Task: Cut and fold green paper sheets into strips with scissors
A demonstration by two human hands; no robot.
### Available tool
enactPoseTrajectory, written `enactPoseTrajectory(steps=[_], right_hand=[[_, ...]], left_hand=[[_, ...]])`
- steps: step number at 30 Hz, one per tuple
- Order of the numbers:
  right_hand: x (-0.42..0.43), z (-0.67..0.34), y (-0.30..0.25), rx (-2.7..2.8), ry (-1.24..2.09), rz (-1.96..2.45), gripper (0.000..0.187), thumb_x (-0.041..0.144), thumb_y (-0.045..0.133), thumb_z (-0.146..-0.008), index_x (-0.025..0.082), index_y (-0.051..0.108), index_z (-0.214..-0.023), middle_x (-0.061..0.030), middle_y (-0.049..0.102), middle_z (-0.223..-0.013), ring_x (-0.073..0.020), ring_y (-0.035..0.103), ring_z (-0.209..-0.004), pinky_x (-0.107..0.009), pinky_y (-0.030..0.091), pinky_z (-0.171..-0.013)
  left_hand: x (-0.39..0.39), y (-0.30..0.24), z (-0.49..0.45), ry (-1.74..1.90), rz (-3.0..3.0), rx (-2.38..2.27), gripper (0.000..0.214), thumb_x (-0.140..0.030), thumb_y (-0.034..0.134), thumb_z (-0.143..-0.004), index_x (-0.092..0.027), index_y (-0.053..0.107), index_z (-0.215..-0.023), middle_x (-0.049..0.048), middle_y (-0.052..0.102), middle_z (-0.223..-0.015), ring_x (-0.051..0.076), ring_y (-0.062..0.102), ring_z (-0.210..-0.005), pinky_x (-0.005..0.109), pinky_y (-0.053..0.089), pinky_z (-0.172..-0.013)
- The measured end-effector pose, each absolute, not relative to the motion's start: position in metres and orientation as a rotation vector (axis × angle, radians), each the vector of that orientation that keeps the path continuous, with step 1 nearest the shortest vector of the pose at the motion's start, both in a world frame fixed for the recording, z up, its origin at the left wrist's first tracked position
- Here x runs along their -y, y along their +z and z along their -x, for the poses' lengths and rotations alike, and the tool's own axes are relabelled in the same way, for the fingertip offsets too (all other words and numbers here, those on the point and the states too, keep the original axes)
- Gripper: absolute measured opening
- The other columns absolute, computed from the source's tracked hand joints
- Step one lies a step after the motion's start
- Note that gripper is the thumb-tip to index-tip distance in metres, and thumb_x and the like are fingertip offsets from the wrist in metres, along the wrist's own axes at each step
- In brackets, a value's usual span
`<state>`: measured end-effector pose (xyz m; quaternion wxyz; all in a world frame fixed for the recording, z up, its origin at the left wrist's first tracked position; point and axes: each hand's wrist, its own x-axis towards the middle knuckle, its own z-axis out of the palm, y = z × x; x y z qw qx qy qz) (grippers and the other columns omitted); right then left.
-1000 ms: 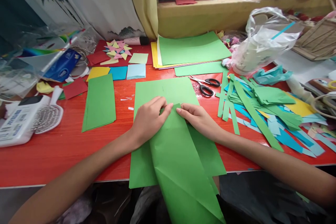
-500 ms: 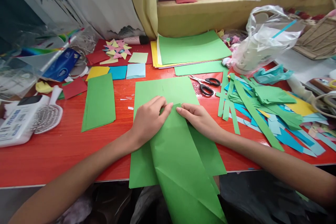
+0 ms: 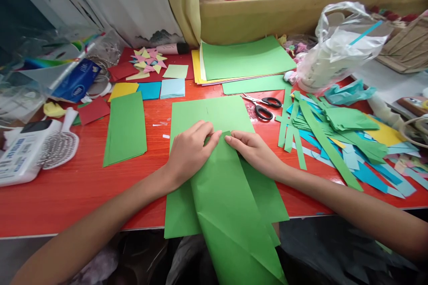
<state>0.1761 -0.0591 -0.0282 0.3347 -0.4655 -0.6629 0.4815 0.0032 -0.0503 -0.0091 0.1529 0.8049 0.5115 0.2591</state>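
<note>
A large green paper sheet [image 3: 214, 116] lies flat on the red table [image 3: 67, 196], with a folded green sheet [image 3: 230, 213] on top that hangs over the near edge. My left hand [image 3: 189, 151] rests on the folded sheet's upper left corner, fingers curled and pressing down. Opposite it, my right hand [image 3: 254, 149] pins the upper right corner, fingers pressed together on the paper. The two index fingertips almost meet at the fold's top edge.
Black-handled scissors [image 3: 264, 107] lie right of the sheet. Green and blue paper strips [image 3: 334, 138] pile at the right. A folded green sheet [image 3: 126, 129], a hairbrush [image 3: 60, 144] and a white device [image 3: 20, 156] sit left. A paper stack [image 3: 244, 60] and plastic bag [image 3: 337, 49] stand behind.
</note>
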Motion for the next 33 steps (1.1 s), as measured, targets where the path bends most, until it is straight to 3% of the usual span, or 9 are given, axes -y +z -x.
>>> enactPoseTrajectory(steps=[16, 27, 33], right_hand=[[0.032, -0.198, -0.026, 1.508, 1.159, 1.32, 0.037, 0.047, 0.05, -0.085, 0.02, 0.036, -0.064, 0.0032, 0.032, -0.06, -0.0088, 0.032, -0.052, -0.024, 0.023, -0.047], [0.026, -0.197, -0.031, 1.585, 1.051, 1.325, 0.036, 0.043, 0.047, -0.087, 0.019, 0.038, -0.063, 0.0033, 0.03, -0.06, -0.0087, 0.03, -0.054, -0.025, 0.022, -0.049], [0.025, -0.199, -0.03, 1.56, 1.053, 1.308, 0.036, 0.047, 0.05, -0.084, 0.019, 0.044, -0.063, 0.0024, 0.038, -0.059, -0.01, 0.035, -0.054, -0.025, 0.025, -0.05]], left_hand=[[0.024, 0.009, 0.014, 0.705, -1.855, -1.329, 0.037, -0.046, 0.053, -0.082, -0.017, 0.043, -0.06, -0.0043, 0.042, -0.057, 0.009, 0.041, -0.055, 0.024, 0.03, -0.055], [0.02, -0.008, 0.01, 0.957, -1.573, -1.172, 0.031, -0.032, 0.064, -0.075, -0.019, 0.038, -0.064, -0.0056, 0.039, -0.059, 0.008, 0.042, -0.056, 0.021, 0.03, -0.053], [0.015, -0.016, 0.01, 1.076, -1.502, -1.192, 0.029, -0.026, 0.068, -0.07, -0.023, 0.044, -0.087, -0.0062, 0.048, -0.07, 0.007, 0.047, -0.058, 0.02, 0.031, -0.054]])
